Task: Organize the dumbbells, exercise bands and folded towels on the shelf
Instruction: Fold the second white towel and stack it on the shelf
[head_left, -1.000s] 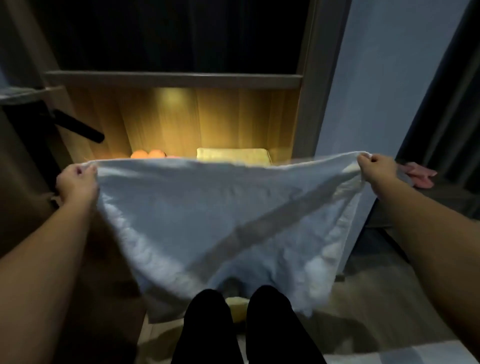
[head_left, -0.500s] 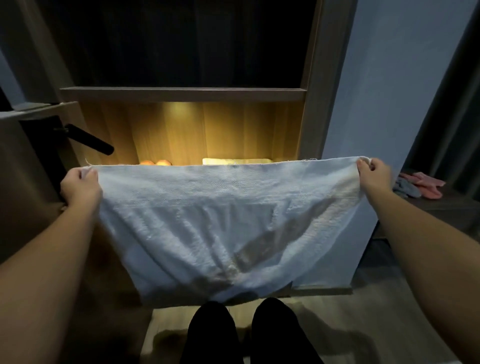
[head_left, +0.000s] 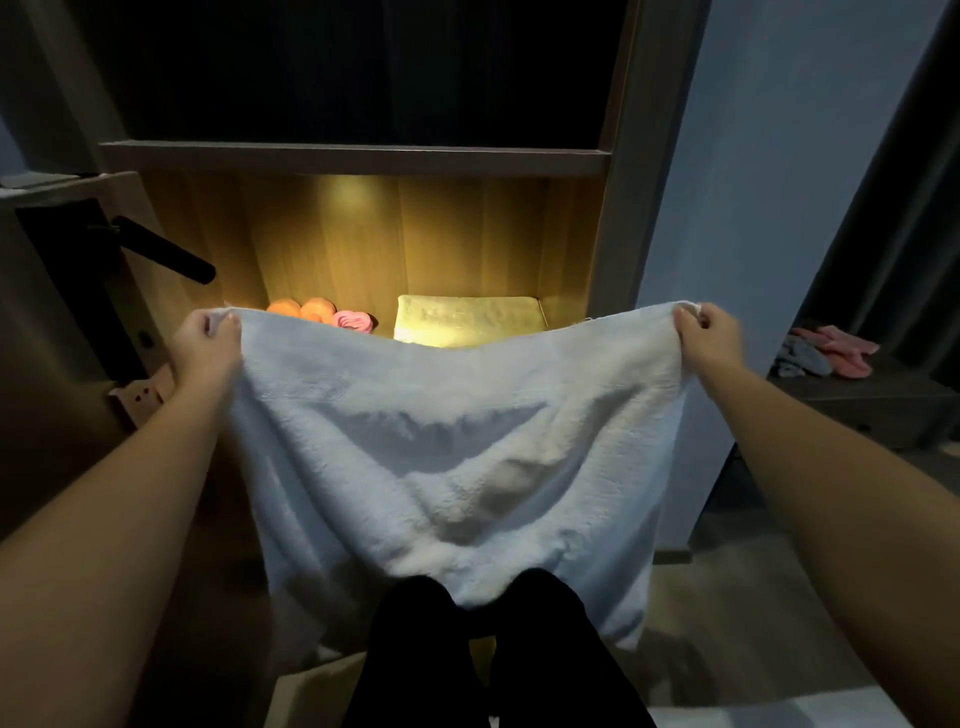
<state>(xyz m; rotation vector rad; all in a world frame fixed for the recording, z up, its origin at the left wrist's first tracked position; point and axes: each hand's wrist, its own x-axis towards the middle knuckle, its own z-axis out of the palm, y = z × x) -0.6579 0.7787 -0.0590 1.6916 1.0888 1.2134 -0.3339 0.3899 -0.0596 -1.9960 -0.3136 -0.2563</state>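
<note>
Nothing readable is showing: no words, labels, brands, numbers or signs are appearing on anything in view.

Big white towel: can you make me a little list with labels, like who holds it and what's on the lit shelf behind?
held thing: white towel, spread open, top edge sagging
left hand: pinches its top left corner
right hand: pinches its top right corner
lit shelf: folded towel at right; two orange round things and a pink thing at left
far right: pink cloth and grey cloth on a dark table
</note>
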